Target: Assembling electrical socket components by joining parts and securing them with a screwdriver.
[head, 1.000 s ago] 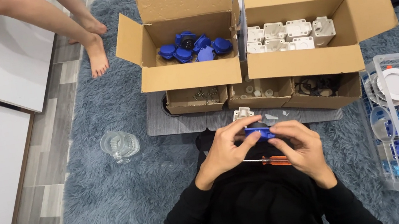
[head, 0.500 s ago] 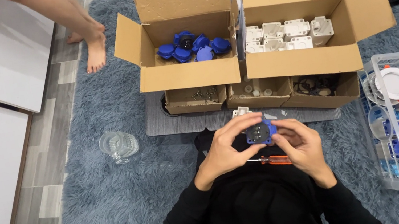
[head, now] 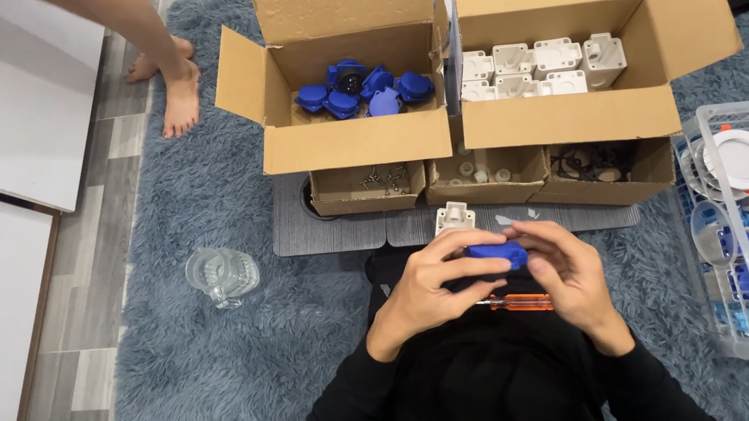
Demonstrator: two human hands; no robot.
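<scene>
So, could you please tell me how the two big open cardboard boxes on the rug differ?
The left cardboard box holds blue round-lidded parts, loosely heaped; the right cardboard box holds white square housings, packed in rows. The left one looks narrower than the right one. Both stand side by side, flaps open, behind smaller trays.

**One head-worn view, aimed steeply down**

The scene is seen from a single camera worn on the head, pointed almost straight down. The left hand (head: 428, 288) and right hand (head: 563, 275) are caught close, low in the picture. The blue rug (head: 219, 369) is taken in up to its far edge, where two open cardboard boxes (head: 363, 141) are seen from above.
</scene>
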